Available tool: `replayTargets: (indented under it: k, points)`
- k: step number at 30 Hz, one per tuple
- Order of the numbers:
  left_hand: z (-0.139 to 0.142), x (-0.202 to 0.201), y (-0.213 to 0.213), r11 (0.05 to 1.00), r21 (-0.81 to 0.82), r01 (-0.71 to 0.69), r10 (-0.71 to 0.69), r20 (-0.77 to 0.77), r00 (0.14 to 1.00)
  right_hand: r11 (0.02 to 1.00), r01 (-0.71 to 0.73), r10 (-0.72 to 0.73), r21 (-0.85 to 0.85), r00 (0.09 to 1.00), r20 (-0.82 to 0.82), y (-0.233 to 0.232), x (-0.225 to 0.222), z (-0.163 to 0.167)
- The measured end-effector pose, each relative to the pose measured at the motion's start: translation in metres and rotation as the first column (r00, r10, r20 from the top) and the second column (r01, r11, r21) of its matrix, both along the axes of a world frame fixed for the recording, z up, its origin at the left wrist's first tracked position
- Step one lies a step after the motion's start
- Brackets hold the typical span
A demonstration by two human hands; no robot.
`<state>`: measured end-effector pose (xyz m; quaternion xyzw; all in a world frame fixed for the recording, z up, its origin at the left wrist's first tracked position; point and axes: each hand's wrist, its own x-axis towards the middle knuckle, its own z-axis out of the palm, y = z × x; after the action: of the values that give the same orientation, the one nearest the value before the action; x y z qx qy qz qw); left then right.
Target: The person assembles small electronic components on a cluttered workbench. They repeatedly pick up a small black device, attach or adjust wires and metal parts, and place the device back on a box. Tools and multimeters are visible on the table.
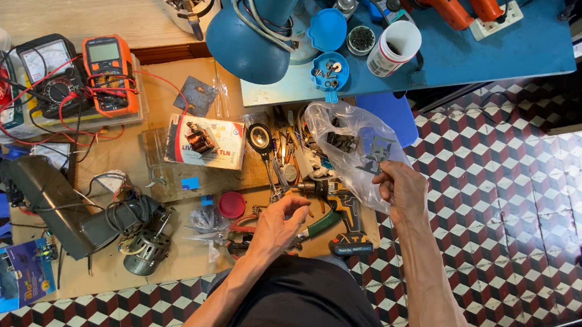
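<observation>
My right hand (401,191) grips a clear plastic bag (352,144) that holds several small dark metal parts, lifted over the right end of the cluttered board. My left hand (278,225) hovers lower down with fingers curled and apart, close above a dark cordless drill (343,213) and red-handled pliers (242,240); it holds nothing that I can see. A round magnifier (259,138) lies just beyond the left hand.
Orange multimeter (107,70) and analog meter (46,68) with red leads sit at left. A small electric motor (146,252) and grey housing (56,206) lie near the front. A blue lamp (253,34), blue tray of screws (329,72) and white cup (394,48) stand on the blue bench.
</observation>
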<state>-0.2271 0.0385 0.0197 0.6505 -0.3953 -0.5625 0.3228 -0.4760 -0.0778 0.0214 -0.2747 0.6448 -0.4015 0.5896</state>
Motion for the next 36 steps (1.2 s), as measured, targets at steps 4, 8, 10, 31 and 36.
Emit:
replayTargets:
  k: [4, 8, 10, 31, 36]
  points:
    - [-0.001, 0.013, -0.005, 0.999, -0.018, -0.044, 0.044, -0.015, 0.999, 0.993, -0.12, 0.121, -0.018, 0.987, 0.104, -0.02, 0.051, 0.012]
    - [-0.005, 0.03, 0.006, 0.99, -0.029, -0.135, 0.132, -0.081, 0.988, 0.943, -0.307, 0.32, -0.129, 0.942, 0.098, -0.08, 0.14, -0.004]
    - [-0.009, 0.041, 0.014, 0.98, -0.016, -0.2, 0.197, -0.107, 0.975, 0.911, -0.378, 0.377, -0.168, 0.925, -0.035, -0.11, 0.184, -0.013]
    - [-0.031, 0.073, 0.034, 0.937, 0.01, -0.348, 0.346, -0.149, 0.926, 0.876, -0.415, 0.361, -0.246, 0.902, -0.236, -0.167, 0.228, -0.033]
    - [-0.037, 0.071, 0.039, 0.937, 0.018, -0.349, 0.348, -0.128, 0.929, 0.906, -0.357, 0.335, -0.226, 0.933, -0.134, -0.167, 0.233, -0.028]
